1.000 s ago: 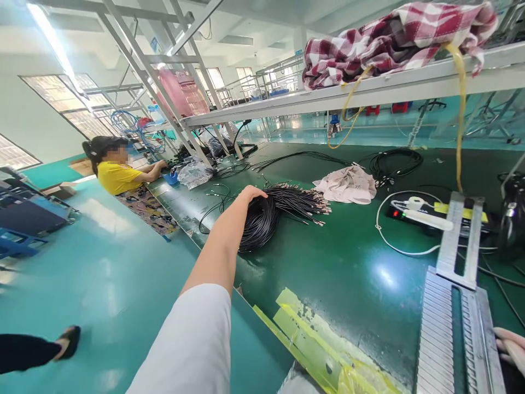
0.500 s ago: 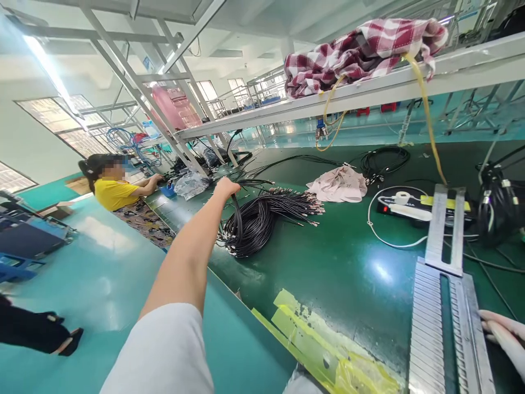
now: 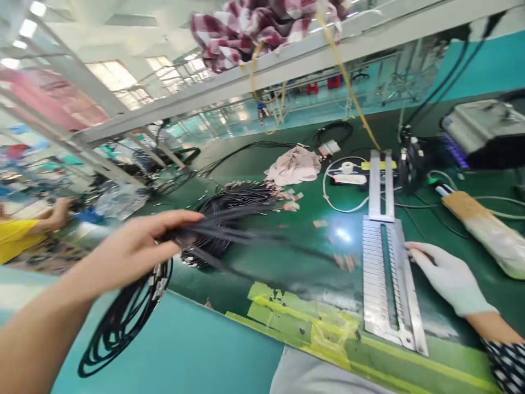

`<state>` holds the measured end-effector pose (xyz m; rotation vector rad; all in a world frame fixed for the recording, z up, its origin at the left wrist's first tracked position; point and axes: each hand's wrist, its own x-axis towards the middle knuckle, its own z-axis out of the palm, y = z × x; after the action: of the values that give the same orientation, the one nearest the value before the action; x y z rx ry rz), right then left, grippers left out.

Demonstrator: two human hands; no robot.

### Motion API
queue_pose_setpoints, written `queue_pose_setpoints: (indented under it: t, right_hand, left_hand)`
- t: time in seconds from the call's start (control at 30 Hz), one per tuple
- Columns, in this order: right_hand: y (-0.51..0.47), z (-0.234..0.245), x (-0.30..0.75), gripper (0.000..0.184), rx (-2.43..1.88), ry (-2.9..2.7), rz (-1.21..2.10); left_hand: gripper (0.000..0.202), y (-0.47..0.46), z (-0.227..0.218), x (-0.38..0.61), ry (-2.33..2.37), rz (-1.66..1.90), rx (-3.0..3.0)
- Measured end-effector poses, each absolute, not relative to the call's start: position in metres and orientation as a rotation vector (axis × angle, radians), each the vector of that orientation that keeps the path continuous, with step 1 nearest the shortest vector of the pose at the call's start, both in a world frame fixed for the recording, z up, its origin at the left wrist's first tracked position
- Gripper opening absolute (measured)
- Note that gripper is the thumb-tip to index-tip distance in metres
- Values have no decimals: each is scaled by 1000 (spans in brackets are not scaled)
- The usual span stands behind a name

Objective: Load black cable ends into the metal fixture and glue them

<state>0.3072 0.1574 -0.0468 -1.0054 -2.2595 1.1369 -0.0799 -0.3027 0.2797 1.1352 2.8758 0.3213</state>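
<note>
My bare left hand (image 3: 143, 246) is closed around a bundle of black cables (image 3: 125, 323). The bundle's loop hangs past the table edge, and its blurred free ends stretch right over the green top. Behind it lies a larger pile of black cables (image 3: 246, 196) with small metal ends. On my right hand (image 3: 445, 276) is a white glove; its thumb and fingertips are together at the right edge of a slotted metal fixture (image 3: 375, 273). This fixture lies flat, with narrow grooves across it and a two-pronged extension at its far end.
A pinkish cloth (image 3: 294, 165) and a power strip (image 3: 348, 179) lie farther back. Yellow tape (image 3: 295, 320) covers the front edge. To the right are a taped tool-like object (image 3: 484, 230) and a grey box (image 3: 479, 128). A shelf (image 3: 164, 112) spans above; another person's arm (image 3: 55, 216) shows left.
My left hand has lifted a bundle off the cable pile and brought it nearer and lower. The view has turned right. My right hand stays at the fixture's edge.
</note>
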Motion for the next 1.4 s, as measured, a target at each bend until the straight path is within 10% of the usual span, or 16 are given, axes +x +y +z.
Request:
queue_pose_setpoints:
  t: [0.37,0.87,1.13,1.4]
  right_hand:
    - [157,-36,303,48,-967,-1705,1373]
    - [129,15,315,40,-759,-1814,1209]
    - [28,64,238,109,378,-3124,470]
    - [58,57,205,102,529,-3287,583]
  left_hand:
    - [47,-108,101,-15,1708,255,1813]
    - [45,-22,44,-89,2281,-32,1726]
    - [90,34,19,-3,2344,31,1966]
    - [24,51,15,-8,2238,195,2019]
